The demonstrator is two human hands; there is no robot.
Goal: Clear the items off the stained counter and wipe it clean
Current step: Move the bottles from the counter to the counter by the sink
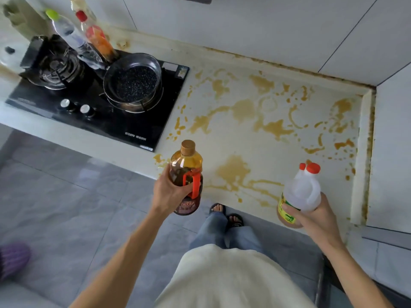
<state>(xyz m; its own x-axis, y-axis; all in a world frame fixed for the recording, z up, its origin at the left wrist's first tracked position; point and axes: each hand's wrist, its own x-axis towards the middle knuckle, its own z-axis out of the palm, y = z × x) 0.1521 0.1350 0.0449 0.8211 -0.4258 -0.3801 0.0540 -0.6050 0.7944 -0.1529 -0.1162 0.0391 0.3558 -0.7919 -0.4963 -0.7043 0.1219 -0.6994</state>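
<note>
Head view: my left hand grips the amber bottle round its body, my right hand the white jug low down, both off the stained surface. Both look liquid-heavy and slick (oily, I'd guess), so I'd favour their handles.

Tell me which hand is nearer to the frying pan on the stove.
Left. The left hand, holding the amber bottle, is just below the frying pan; the right hand is far across the stained counter.
</note>
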